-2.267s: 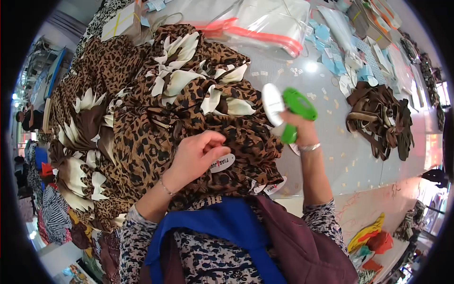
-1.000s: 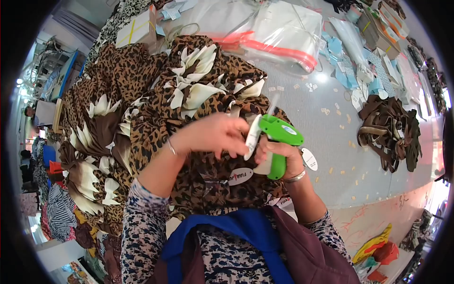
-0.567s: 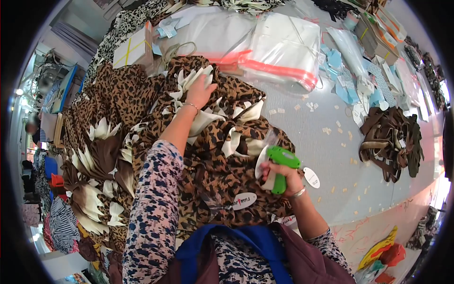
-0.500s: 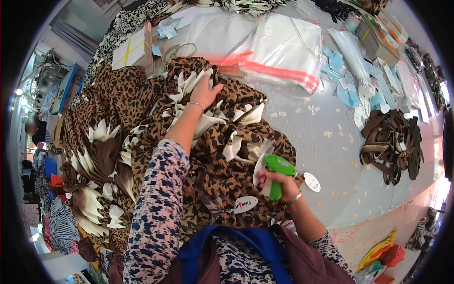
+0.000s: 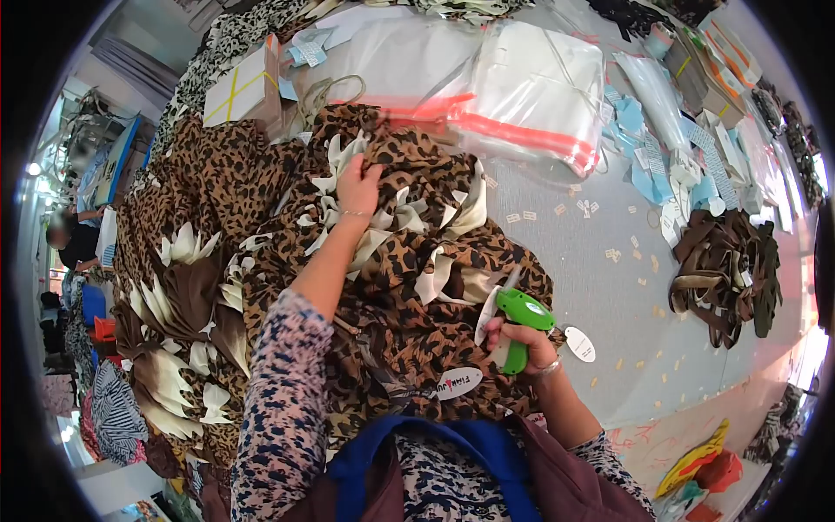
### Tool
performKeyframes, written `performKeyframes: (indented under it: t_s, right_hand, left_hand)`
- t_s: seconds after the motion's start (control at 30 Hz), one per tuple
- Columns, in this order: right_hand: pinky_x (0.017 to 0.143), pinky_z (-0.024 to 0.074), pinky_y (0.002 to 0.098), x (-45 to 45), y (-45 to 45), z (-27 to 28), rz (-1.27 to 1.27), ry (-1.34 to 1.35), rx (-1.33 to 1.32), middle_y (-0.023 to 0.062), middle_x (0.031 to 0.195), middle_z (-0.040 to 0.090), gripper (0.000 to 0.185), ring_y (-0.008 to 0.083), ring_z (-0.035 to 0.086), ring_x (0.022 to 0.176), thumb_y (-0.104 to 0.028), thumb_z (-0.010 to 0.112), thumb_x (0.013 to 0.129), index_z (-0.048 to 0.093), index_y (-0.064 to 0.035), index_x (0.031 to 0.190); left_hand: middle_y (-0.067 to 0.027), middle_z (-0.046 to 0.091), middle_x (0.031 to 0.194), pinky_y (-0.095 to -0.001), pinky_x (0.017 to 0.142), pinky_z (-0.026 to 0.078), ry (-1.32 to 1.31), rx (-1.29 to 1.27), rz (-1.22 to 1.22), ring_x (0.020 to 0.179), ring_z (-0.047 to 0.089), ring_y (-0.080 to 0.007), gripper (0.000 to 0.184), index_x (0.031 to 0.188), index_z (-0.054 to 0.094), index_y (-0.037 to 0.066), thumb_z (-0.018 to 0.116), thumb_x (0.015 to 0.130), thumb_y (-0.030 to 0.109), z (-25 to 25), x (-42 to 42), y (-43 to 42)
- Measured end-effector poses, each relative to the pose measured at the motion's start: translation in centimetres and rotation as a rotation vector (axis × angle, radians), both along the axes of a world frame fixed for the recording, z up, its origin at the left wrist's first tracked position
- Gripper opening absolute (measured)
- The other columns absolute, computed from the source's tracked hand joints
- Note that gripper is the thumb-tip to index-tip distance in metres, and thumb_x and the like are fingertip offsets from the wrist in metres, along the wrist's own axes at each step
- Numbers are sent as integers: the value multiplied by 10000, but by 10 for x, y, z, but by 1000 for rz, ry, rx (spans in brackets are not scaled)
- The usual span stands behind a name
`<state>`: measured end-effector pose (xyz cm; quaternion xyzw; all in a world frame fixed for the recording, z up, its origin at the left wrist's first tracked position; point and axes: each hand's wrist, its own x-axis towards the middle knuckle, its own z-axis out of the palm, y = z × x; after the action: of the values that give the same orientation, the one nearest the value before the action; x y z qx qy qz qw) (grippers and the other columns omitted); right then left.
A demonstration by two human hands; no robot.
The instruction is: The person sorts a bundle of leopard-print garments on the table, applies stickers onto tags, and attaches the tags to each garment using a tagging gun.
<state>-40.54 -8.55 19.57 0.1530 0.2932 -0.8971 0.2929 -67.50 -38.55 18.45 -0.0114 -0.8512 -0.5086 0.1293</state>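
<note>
A pile of leopard-print garments [image 5: 417, 322] with cream and brown patches lies in front of me. My left hand [image 5: 357, 187] is at its upper part, with fingers closed on the fabric beside a cream fold. My right hand [image 5: 526, 346] is wrapped round a green tagging gun [image 5: 526, 311], whose needle points up and left over the cloth. A white hang tag [image 5: 487, 315] is at the fingertips of that hand. Another hang tag [image 5: 457, 384] with printed lettering rests on the fabric nearer me, and an oval white tag [image 5: 580, 344] lies just right of the gun.
Clear plastic bags with red edges [image 5: 531, 96] are stacked at the back. A white box with yellow strapping [image 5: 239, 91] stands back left. Brown straps [image 5: 722, 278] are heaped at right, below blue label strips [image 5: 644, 165]. Small paper labels dot the grey table [image 5: 600, 296].
My left hand has drawn slightly down and toward me, its fingers closing on the cloth; the fabric near it has shifted. My right hand, with the tagging gun, has moved slightly right.
</note>
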Motion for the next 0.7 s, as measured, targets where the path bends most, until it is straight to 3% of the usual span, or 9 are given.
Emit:
performKeyframes:
  t_s: [0.03,0.07,0.13,0.3,0.37,0.43,0.5,0.53,0.7]
  right_hand:
    - [715,530,302,-2,1,3,-29,34,-1,106,867,641,276,192,636,781,-142,634,813,614,45,1014]
    - [675,536,355,-4,3,-1,-55,33,27,137,842,631,259,232,626,750,-144,640,776,610,26,970]
    - [666,530,366,-10,9,12,-126,124,12,137,826,627,266,238,621,714,-151,647,768,607,25,963]
    - [628,532,349,-36,8,60,-187,328,-37,140,841,627,353,253,620,686,-190,678,740,582,24,1004]
    - [658,556,373,-45,0,79,-267,410,-79,152,966,634,428,264,635,794,-163,677,752,555,20,1120]
    - [722,537,384,-56,-1,87,-152,559,-91,206,1154,597,498,290,627,924,-180,614,829,477,30,1259]
    - [765,534,377,-65,-19,106,-222,624,-15,226,1281,526,517,302,568,1107,-149,592,847,435,23,1309]
    - [792,530,354,-70,-25,114,-133,686,16,228,1328,487,492,293,488,1222,-124,575,861,436,12,1313]
    - [755,544,324,-65,-82,116,-30,428,163,164,1163,611,504,220,623,1029,-102,685,811,476,-9,1260]
  left_hand:
    - [-91,634,968,-311,774,468,-34,253,-41,858,597,-195,267,1129,522,19,575,894,133,1,11,-9]
    - [-73,624,1022,-281,801,459,-68,504,-82,893,583,-150,239,1126,518,0,558,902,75,41,41,-5]
    - [-63,593,1093,-281,843,451,-100,511,-21,946,563,-129,246,1158,496,-19,516,916,22,87,89,-13]
    - [-73,555,1212,-303,934,428,33,578,-72,1085,548,-177,398,1247,467,10,496,858,-69,124,209,-41]
    - [-77,571,1173,-302,911,445,123,609,-84,1043,554,-153,252,1129,509,-2,559,882,0,126,256,-46]
    - [-82,572,1172,-311,918,447,214,738,-104,1039,560,-161,192,1068,517,4,582,889,23,128,293,-39]
    - [-70,580,1128,-314,926,443,122,836,-25,1020,566,-160,167,1005,504,26,619,890,62,123,319,-37]
    - [-64,581,1116,-311,924,443,79,846,-33,1014,567,-156,166,1003,503,32,622,891,66,113,331,-42]
    - [-22,603,1036,-271,885,439,-110,1037,25,969,560,-111,121,961,508,53,609,896,42,93,358,-55]
